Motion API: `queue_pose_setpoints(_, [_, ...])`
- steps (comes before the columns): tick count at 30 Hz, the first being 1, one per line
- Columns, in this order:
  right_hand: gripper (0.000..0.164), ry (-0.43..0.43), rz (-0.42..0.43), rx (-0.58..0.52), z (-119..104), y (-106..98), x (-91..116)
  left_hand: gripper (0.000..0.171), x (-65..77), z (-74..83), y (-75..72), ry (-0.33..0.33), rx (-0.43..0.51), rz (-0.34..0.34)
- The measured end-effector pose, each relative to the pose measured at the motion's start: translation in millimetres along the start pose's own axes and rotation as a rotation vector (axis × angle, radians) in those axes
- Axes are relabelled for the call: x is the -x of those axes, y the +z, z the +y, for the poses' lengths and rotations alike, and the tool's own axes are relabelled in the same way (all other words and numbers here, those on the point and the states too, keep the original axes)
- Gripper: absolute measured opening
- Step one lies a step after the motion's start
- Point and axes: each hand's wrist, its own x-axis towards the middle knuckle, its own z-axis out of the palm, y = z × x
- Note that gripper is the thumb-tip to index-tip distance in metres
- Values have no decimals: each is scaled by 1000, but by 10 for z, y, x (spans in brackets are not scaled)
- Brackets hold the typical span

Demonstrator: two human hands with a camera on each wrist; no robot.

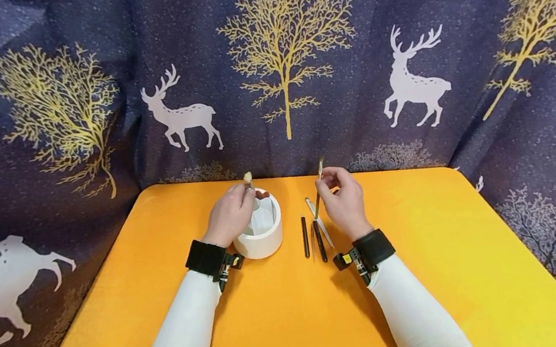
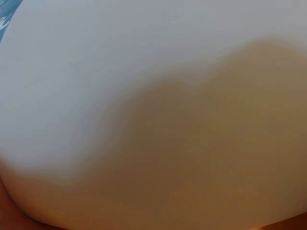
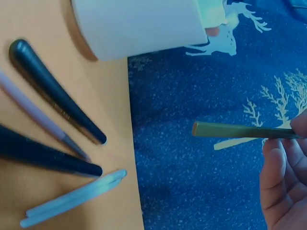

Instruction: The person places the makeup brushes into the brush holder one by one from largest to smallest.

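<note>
Over the left rim of a white round container (image 1: 264, 246) with inner dividers is my left hand (image 1: 231, 210), fingers curled. A pale-headed brush (image 1: 247, 177) sticks up at its fingertips; its lower part is hidden by the hand. My right hand (image 1: 343, 197) pinches a thin brush (image 1: 318, 204) between thumb and fingers, its dark tip upward. In the right wrist view the brush's flat handle end (image 3: 208, 130) points away from the fingertips. The left wrist view is mostly a pale blur with a brown shadow.
Between the hands, several slim tools lie on the orange table (image 1: 268, 317): a short black-handled one (image 1: 305, 238), a longer black-handled one (image 1: 319, 242) and pale sticks (image 3: 74, 197). Reddish-brown tips (image 1: 262, 194) show inside the container. A dark printed cloth (image 1: 276, 156) hangs behind the table.
</note>
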Motion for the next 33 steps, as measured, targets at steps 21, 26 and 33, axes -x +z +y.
queue_pose_setpoints(21, [22, -38, -6, -355, -667, 8, 93, 33, 13, 26, -17, 6, -5, 9])
queue_pose_setpoints(26, [21, -59, 2, -389, -703, 22, 117, 31, 24, 30, -20, 9, -11, 11])
queue_pose_setpoints(33, [21, -68, 16, -426, -749, 68, 132, 34, 25, 50, -35, 9, -8, 6])
